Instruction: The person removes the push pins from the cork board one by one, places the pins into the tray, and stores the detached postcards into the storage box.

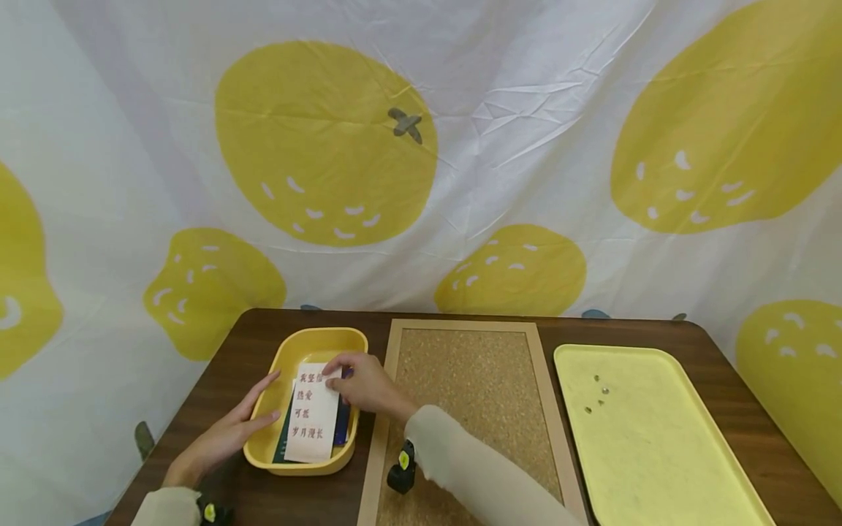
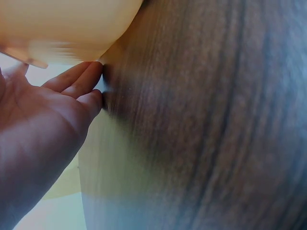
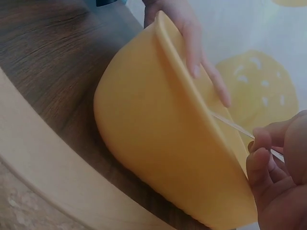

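A white paper card with red Chinese characters stands over the yellow plastic basin, its upper right part pinched between the thumb and fingers of my right hand. The right wrist view shows the card edge-on in that pinch. My left hand rests at the basin's left rim, fingers fairly straight, thumb reaching over the rim. From the left wrist, other fingers of the left hand show against the basin's outer wall. Behind the card lie a dark green item and a blue item, both mostly hidden.
Right of the basin lies a wood-framed cork board, under my right forearm. A yellow tray farther right holds several small metallic pieces. Behind the dark wooden table hangs a white curtain with yellow fruit prints.
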The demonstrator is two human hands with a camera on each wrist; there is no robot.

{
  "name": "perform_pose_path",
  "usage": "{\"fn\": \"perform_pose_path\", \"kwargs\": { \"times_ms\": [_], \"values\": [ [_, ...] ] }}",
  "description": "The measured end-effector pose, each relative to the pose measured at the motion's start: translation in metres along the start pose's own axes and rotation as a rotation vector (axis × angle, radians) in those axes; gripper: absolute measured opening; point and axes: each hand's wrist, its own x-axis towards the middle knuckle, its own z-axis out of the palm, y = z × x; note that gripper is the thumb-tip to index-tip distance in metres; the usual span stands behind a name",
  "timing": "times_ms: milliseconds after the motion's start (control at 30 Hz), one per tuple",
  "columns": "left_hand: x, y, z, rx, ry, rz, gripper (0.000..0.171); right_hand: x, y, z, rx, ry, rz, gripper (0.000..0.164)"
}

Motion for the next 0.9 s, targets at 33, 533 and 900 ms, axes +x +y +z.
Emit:
{"fn": "perform_pose_path", "kwargs": {
  "times_ms": [33,533,900],
  "values": [
    [-0.0001,-0.0002,0.0001,-0.001,-0.002,0.003,0.075,-0.0001,0.0003,0.0008,-0.006,-0.002,0.003,0.008],
    [-0.0039,0.0019,0.0021,-0.026,0.002,0.013,0.076,-0.0006,0.0037,0.0078,-0.058,0.007,0.004,0.009],
    [-0.0034,0.0036,0.003,-0.033,-0.009,0.011,0.075,0.0001,0.005,0.0078,-0.067,0.028,-0.012,0.016]
  ]
}}
